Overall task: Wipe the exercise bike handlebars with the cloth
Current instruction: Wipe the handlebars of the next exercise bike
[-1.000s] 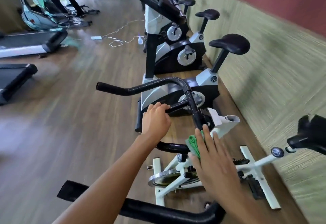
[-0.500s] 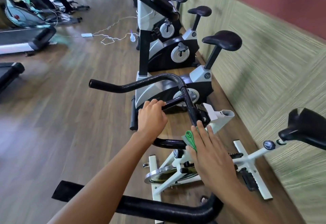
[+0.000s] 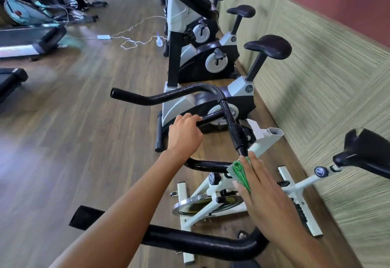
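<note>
The handlebars of the white exercise bike filled the middle of the view, black and curved, with one long arm reaching out to the left. The left hand had its fingers wrapped round the short crossbar, though the fingertips were hidden behind the tube. The green cloth sat where the lower bar met the upright stem, mostly covered by the right hand – only a folded edge showed at the left of the palm. That hand lay flat on it with fingers straight and close together, pressing the cloth to the bar; the thumb possibly sat under the cloth's edge, but this was hard to make out. The bike's black saddle was cut off at the right edge. Another black bar crossed the bottom of the view, partly hidden behind both forearms.
</note>
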